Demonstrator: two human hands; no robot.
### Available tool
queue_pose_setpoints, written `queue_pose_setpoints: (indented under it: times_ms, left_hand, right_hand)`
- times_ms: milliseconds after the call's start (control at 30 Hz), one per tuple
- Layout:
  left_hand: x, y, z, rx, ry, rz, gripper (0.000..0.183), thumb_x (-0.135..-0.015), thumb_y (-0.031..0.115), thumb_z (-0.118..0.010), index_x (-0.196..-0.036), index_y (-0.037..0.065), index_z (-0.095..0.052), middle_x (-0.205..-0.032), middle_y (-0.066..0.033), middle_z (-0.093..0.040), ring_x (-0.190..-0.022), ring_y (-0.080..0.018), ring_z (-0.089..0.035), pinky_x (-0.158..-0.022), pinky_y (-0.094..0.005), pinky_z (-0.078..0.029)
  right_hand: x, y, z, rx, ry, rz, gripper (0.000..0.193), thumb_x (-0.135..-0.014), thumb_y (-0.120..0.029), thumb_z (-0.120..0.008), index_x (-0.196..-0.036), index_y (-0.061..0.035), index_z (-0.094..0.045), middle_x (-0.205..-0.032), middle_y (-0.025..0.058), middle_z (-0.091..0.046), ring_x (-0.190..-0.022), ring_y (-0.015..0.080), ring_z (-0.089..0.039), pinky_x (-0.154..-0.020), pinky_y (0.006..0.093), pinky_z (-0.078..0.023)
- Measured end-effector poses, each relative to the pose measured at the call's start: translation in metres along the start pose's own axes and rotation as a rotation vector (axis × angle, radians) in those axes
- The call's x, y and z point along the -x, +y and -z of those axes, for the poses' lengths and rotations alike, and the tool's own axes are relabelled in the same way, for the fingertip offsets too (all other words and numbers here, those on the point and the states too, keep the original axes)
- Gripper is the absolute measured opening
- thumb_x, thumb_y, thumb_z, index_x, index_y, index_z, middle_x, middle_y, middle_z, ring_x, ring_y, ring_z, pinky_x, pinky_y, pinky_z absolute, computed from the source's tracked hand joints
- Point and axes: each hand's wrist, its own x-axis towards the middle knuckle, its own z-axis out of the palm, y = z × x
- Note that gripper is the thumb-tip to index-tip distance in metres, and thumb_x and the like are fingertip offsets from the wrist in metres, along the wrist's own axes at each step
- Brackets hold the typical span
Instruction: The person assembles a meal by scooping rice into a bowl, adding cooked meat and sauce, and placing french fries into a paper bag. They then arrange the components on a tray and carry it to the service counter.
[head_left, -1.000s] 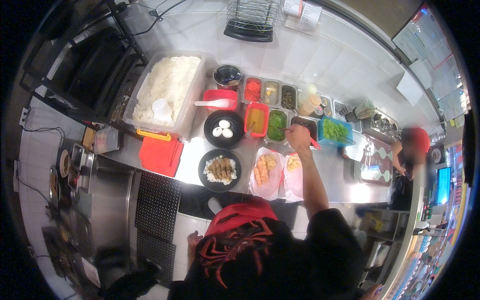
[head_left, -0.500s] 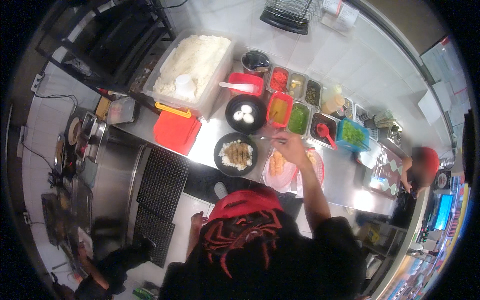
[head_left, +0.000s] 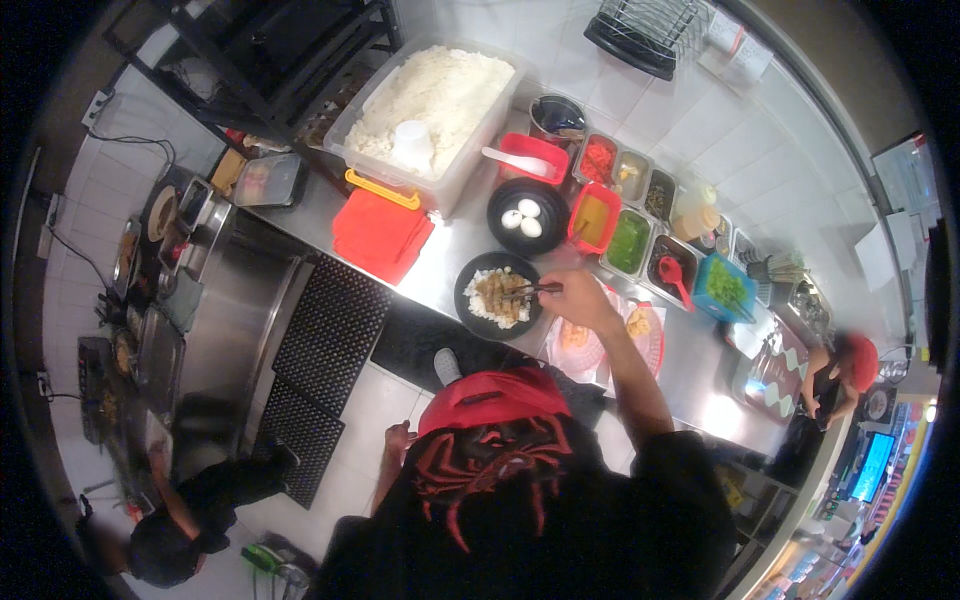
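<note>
Right hand [head_left: 578, 298] outstretched, holding utensil [head_left: 524, 292] over bowl [head_left: 500, 334].

I hold a slim dark utensil [head_left: 532, 291] in my right grip [head_left: 582, 298], its end over the chunky brown topping [head_left: 496, 292] on white rice [head_left: 503, 319] in a round black bowl [head_left: 481, 326], upright on the table [head_left: 452, 242].

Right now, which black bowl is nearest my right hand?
The black rice bowl with brown topping, just left of your right hand; the other black bowl, farther back, holds three white eggs.
</note>
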Motion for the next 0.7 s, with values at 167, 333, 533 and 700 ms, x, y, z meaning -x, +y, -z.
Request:
queue_pose_setpoints:
  times_ms: [167, 333, 533, 700]
  left_hand:
    - [0.000, 0.002, -0.004, 0.473, 0.115, 0.141, 0.045, -0.104, 0.028, -0.055, -0.112, -0.016, -0.059, -0.096, -0.0234, -0.070, -0.086, -0.0333, -0.075, -0.067, -0.0452, -0.064]
    - [0.002, 0.015, -0.002, 0.000, 0.089, -0.224, 0.029, -0.102, 0.023, -0.052, -0.102, -0.005, -0.059, -0.091, -0.0195, -0.066, -0.086, -0.0344, -0.075, -0.064, -0.0481, -0.062]
    - [-0.027, 0.042, 0.026, 0.364, -0.046, 0.066, 0.028, -0.103, 0.027, -0.054, -0.105, -0.001, -0.057, -0.095, -0.0189, -0.069, -0.084, -0.0336, -0.073, -0.067, -0.0508, -0.060]
    - [-0.027, 0.043, 0.031, 0.975, -0.174, 0.326, 0.028, -0.103, 0.030, -0.056, -0.108, 0.002, -0.056, -0.097, -0.0188, -0.071, -0.083, -0.0334, -0.072, -0.068, -0.0531, -0.059]
  right_hand:
    - [0.021, 0.029, 0.039, -0.113, 0.223, -0.094, 0.035, -0.082, -0.027, -0.071, -0.108, -0.0044, -0.078, -0.099, 0.0191, -0.076, -0.090, 0.0340, -0.075, -0.085, 0.0428, -0.058]
    - [0.037, 0.075, 0.109, 0.277, 0.621, -0.499, 0.034, -0.082, -0.032, -0.070, -0.096, -0.0024, -0.077, -0.097, 0.0217, -0.075, -0.090, 0.0397, -0.074, -0.081, 0.0482, -0.059]
    - [0.028, 0.145, 0.105, 0.443, 0.367, -0.622, 0.037, -0.079, -0.037, -0.071, -0.090, -0.0016, -0.076, -0.092, 0.0245, -0.074, -0.089, 0.0420, -0.073, -0.081, 0.0512, -0.059]
    - [0.009, 0.157, 0.093, 0.447, 0.389, -0.712, 0.034, -0.080, -0.033, -0.069, -0.092, -0.0025, -0.077, -0.094, 0.0250, -0.074, -0.091, 0.0423, -0.073, -0.083, 0.0508, -0.059]
